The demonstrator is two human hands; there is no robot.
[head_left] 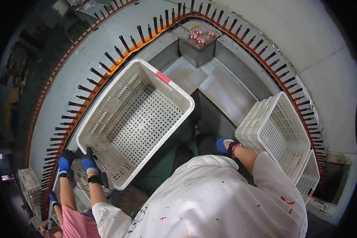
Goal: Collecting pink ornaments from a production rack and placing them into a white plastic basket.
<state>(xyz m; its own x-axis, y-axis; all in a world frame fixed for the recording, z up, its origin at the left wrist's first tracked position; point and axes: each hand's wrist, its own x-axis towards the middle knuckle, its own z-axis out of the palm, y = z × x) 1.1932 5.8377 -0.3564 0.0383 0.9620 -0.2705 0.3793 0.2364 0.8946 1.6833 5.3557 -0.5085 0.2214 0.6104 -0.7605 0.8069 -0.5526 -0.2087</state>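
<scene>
My left hand (pixel 89 161), in a blue and black glove with a watch on the wrist, grips the near rim of a large empty white perforated basket (pixel 107 101) that is tilted up in front of me. My right hand (pixel 224 144), also blue-gloved with a red bead bracelet, rests against the near corner of a stack of white baskets (pixel 265 119) on my right; its fingers are hidden. A co-worker's gloved hand (pixel 64 162), on a pink-sleeved arm, holds the same large basket's corner just left of my hand.
A curved ring of black pegs (pixel 107 67) on an orange band arcs around the grey metal trough (pixel 222 87). Several pink spools (pixel 200 37) sit on a grey block at the far end. Another white basket (pixel 27 186) stands at the lower left.
</scene>
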